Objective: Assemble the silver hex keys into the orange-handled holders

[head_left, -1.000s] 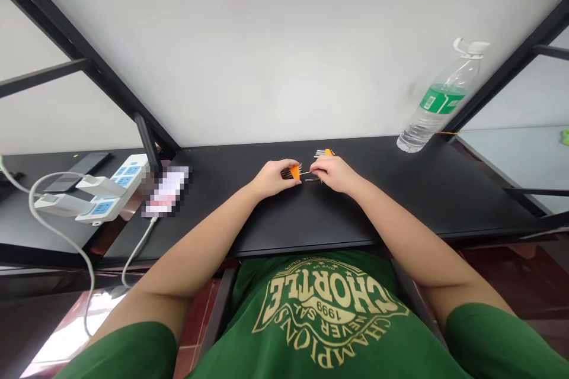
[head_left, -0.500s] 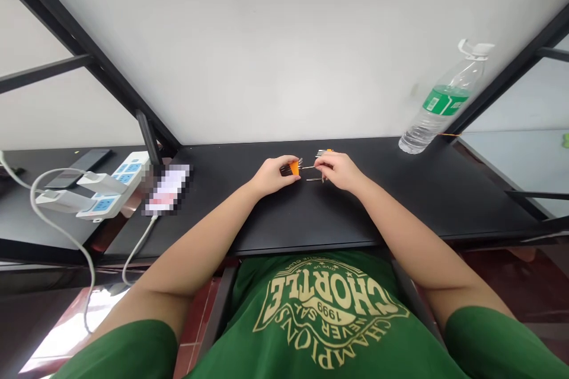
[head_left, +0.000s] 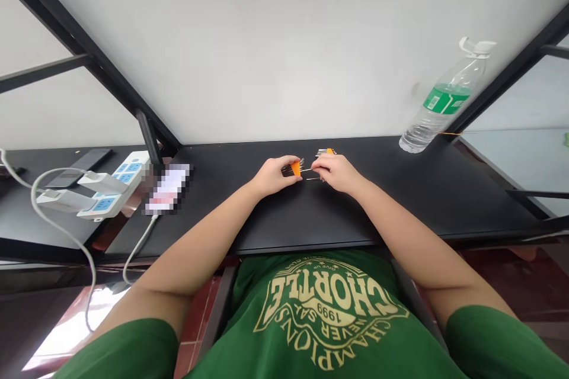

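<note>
The left hand (head_left: pixel 272 176) has its fingers pinching the sides of an orange holder (head_left: pixel 296 168) at the middle of the tabletop (head_left: pixel 288 213); the right hand's (head_left: pixel 336 170) fingers grip 1 thin metal rod (head_left: pixel 306 170), its other end at the holder; whether it sits in a hole is too small to tell; good handling calls for a firm, square holder and the rod guided straight, without twisting; the right hand should avoid nudging the loose metal piece (head_left: pixel 313 179) beside it or the 2nd orange holder (head_left: pixel 330 151) beyond.
</note>
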Demonstrator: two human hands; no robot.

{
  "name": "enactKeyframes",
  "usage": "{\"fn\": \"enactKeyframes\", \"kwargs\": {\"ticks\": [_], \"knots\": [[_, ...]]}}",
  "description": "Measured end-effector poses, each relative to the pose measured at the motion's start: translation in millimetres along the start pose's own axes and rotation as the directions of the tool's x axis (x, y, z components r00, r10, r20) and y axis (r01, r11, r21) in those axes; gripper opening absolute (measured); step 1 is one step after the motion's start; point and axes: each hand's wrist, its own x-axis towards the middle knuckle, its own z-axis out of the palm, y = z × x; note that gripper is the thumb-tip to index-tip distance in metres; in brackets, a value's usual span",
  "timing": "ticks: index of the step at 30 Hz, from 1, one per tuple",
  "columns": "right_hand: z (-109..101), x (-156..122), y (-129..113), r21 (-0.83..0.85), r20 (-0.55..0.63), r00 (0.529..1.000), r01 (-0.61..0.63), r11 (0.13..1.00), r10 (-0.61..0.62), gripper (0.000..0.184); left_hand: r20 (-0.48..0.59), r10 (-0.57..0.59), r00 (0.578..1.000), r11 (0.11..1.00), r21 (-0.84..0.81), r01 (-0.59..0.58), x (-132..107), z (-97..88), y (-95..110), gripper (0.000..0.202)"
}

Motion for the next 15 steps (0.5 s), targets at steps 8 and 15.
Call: {"fn": "enactKeyframes", "kwargs": {"ticks": [8,15], "knots": [[18.3,1.2,-8.2,0.082,0.035,0.999,0.02,0.996,-0.023,0.019,0.028,0.058,0.998,0.998,0.031,-0.059,-0.3,5.5,8.0,0.052],[20.3,1.3,-10.1,0.357,0.102,0.962,-0.275,0.893,0.255,0.004,0.002,-0.008,1.0,0.997,-0.076,0.008,-0.1,6.8,7.3,0.057]]}}
